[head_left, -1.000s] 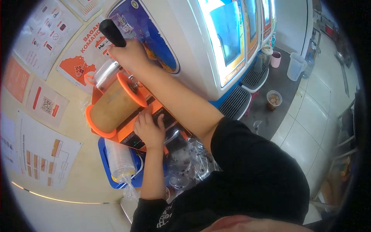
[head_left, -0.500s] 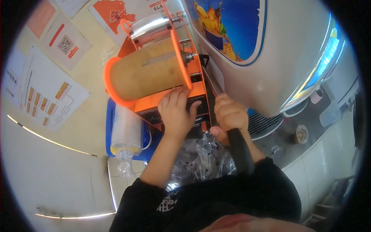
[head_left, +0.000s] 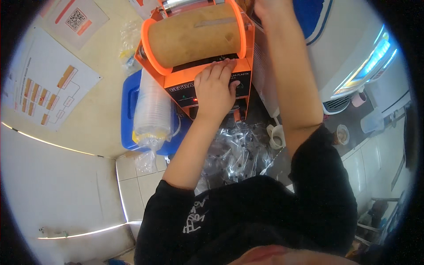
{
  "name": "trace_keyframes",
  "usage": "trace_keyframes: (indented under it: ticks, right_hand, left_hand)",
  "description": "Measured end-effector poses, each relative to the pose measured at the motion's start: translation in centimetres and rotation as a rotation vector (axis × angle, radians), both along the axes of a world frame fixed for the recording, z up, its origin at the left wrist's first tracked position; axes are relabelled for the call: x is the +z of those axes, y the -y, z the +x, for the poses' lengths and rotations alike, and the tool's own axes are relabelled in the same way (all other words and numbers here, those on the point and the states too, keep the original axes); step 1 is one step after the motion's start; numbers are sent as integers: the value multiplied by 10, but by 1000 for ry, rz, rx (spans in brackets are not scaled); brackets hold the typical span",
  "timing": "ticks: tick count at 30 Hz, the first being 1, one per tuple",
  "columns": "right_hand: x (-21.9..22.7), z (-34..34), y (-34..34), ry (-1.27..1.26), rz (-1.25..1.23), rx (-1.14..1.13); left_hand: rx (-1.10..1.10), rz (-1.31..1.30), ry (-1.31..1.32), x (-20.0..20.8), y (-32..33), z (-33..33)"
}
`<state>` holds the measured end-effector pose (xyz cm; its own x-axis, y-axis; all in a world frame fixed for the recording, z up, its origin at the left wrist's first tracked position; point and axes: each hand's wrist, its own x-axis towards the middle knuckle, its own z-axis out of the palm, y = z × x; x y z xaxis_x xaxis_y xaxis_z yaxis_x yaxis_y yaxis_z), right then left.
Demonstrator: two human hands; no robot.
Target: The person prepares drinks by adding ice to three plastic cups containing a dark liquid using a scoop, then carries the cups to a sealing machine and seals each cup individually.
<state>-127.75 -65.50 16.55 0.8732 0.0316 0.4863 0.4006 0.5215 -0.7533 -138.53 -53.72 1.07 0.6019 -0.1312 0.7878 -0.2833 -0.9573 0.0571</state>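
An orange cup sealing machine (head_left: 243,67) stands in front of me, with a wide roll of brownish film (head_left: 194,37) between orange end discs. My left hand (head_left: 215,90) lies spread on the machine's front, its fingertips on the orange edge just below the roll and its thumb out to the right over the black panel. It holds nothing. My right arm stretches far forward along the machine's right side. Only part of my right hand (head_left: 266,9) shows at the top edge of the view. Its fingers are cut off there, and the lever it held earlier is out of sight.
Left of the machine, a sleeve of stacked clear plastic cups (head_left: 152,104) lies on a blue container (head_left: 129,115). Crumpled clear plastic (head_left: 236,152) covers the counter near me. A small white cup (head_left: 277,136) stands beside it. A large beige dispenser (head_left: 340,53) rises on the right.
My right hand has swung forward and up from the machine's near right side, where it gripped a black-handled lever. My left hand stays on the machine's front. The view has shifted.
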Motion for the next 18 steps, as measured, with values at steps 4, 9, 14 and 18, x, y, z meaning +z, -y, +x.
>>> trace_keyframes:
  ticks: [4,9,14,18]
  right_hand:
    - [-55,-62,26,183,-147,-284]
    - [-163,-96,34,740,7,-264]
    - [-155,-74,39,803,-78,-28]
    - [-145,-87,25,591,56,-215]
  left_hand:
    - [5,-12,-15,2,2,-2]
    - [64,-8,-101,11,-8,-5]
    - [-92,-76,130,-7,-17,-1]
    - [-222,35,-95,-67,-27,-50]
